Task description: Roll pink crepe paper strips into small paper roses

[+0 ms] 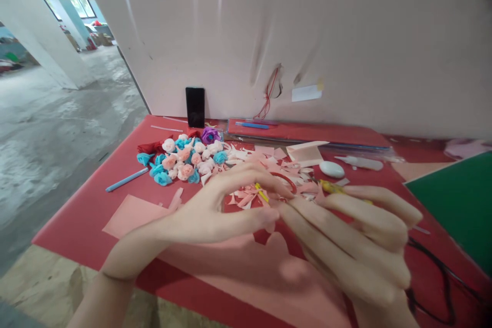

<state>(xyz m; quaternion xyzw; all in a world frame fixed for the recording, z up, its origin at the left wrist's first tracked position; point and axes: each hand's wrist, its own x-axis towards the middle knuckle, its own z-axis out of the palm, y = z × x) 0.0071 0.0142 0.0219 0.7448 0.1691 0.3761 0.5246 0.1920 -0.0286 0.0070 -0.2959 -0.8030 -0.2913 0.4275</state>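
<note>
In the head view, my left hand (230, 205) reaches in from the left. Its thumb and index finger curve into a ring, their tips closed against the fingertips of my right hand (357, 246); whatever is pinched there is hidden. A yellow, slim object (331, 187) sticks out from the curled fingers of my right hand, its kind unclear. Beneath both hands lies a large pink paper sheet (246, 271) with a wavy upper edge. Just beyond the fingers are pink paper scraps (246, 198), a small yellow piece (262, 192) and a red loop (286, 180).
Blue, pink and white paper roses (184, 161) are heaped at left, beside a blue pen (126, 179). A phone (196, 107) leans on the white board (230, 36). At right are a white oval object (331, 169), a glue bottle (361, 163), a green sheet (457, 205) and black cable (442, 266).
</note>
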